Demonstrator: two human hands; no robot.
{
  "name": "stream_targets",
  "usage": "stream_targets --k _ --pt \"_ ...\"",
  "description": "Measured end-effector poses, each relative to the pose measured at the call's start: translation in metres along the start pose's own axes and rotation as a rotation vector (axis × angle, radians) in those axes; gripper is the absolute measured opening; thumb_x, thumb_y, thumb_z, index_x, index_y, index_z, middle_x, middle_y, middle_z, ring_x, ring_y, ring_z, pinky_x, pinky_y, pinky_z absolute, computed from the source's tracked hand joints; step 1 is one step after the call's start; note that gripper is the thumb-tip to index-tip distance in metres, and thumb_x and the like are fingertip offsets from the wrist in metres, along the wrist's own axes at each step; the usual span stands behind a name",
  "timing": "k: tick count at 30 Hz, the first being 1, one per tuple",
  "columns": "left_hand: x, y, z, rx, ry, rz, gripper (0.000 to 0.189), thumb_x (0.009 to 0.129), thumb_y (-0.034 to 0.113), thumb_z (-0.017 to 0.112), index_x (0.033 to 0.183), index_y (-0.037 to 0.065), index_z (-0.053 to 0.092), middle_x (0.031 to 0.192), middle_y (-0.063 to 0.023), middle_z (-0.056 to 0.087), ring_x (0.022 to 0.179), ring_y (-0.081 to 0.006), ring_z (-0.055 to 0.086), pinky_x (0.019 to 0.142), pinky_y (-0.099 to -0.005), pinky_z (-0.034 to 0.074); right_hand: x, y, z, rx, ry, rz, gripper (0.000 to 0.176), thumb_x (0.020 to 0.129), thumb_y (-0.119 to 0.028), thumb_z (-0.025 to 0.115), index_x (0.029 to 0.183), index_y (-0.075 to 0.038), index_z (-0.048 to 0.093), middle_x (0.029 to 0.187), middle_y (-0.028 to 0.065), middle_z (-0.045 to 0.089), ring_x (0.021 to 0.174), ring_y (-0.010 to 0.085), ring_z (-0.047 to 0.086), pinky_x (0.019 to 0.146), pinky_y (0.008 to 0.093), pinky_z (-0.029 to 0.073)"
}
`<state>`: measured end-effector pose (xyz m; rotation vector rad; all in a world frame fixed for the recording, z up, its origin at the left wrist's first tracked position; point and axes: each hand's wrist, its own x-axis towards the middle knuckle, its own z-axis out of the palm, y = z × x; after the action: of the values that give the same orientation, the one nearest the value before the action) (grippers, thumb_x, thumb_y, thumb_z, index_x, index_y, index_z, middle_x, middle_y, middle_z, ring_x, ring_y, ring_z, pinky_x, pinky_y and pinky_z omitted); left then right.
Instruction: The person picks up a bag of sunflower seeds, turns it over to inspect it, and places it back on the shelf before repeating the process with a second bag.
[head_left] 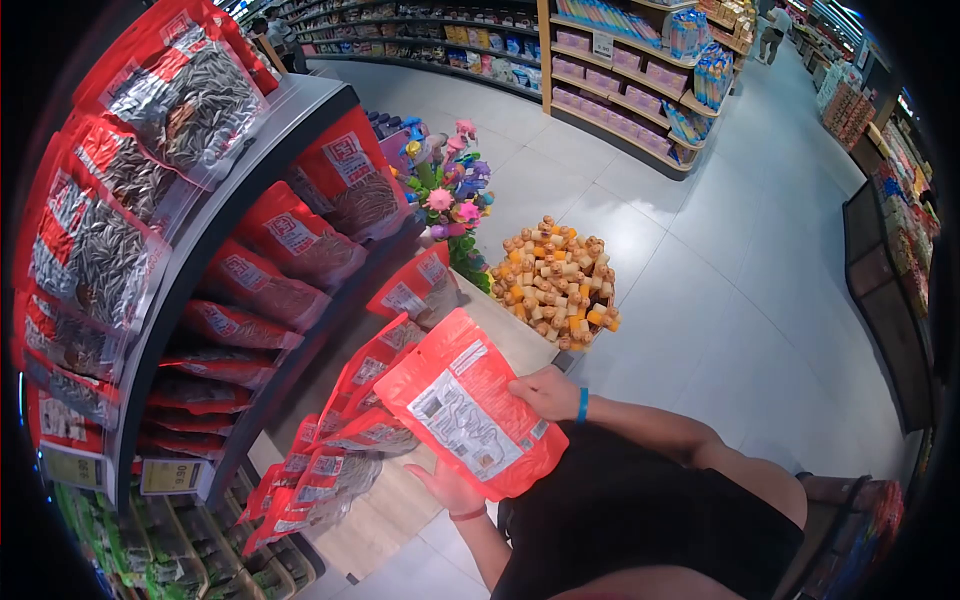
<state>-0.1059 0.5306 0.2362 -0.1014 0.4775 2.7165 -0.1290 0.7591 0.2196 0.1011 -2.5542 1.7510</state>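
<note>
A red bag of sunflower seeds (475, 410) is held up in front of me, its printed back panel and barcode facing me. My right hand (548, 392), with a blue band at the wrist, grips the bag's right edge, thumb on the front. At its lower left edge, my left hand (452, 490) holds it from below, some fingers hidden behind it; a red band circles that wrist. Just left of the held bag, several similar red bags (345, 440) lean together on a pale wooden surface (390, 520).
A curved shelf unit (290, 105) full of red seed bags rises at left, with price tags (172, 476). Beyond stand colourful flower-like toys (445, 190) and a heap of small tan-and-orange items (555, 280). Stocked shelves (630, 85) line the back; a person (773, 32) is far off.
</note>
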Motion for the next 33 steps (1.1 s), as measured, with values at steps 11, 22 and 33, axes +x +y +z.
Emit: stream_targets --k 11,22,33 --pt "-0.008 -0.021 -0.015 0.636 0.337 0.237 0.056 0.103 0.042 0.037 0.133 -0.004 0.043 0.131 -0.0138 0.054 0.117 -0.0249 0.056 0.099 -0.0393 0.044 0.005 -0.007 0.01 0.776 -0.079 0.353 0.051 0.104 -0.041 0.036 0.115 0.001 0.063 0.1 0.0068 0.068 0.089 0.0137 0.063 0.085 0.0295 0.049" --pt "-0.027 -0.019 -0.009 0.712 0.181 0.213 0.05 0.094 0.013 0.059 0.136 -0.005 0.039 0.132 -0.0126 0.051 0.122 -0.0241 0.049 0.105 -0.0371 0.036 -0.004 0.004 -0.019 0.664 -0.394 0.299 0.057 0.102 -0.046 0.038 0.119 0.005 0.058 0.113 0.0071 0.065 0.102 0.012 0.059 0.09 0.0289 0.047" --pt "-0.034 -0.031 0.027 0.862 0.273 0.262 0.044 0.098 0.02 0.053 0.133 -0.006 0.043 0.131 -0.0142 0.053 0.119 -0.0226 0.052 0.103 -0.0365 0.038 -0.004 0.007 -0.021 0.807 -0.515 0.261 0.047 0.098 -0.037 0.055 0.125 0.001 0.055 0.12 0.007 0.062 0.108 0.0146 0.057 0.096 0.0318 0.046"
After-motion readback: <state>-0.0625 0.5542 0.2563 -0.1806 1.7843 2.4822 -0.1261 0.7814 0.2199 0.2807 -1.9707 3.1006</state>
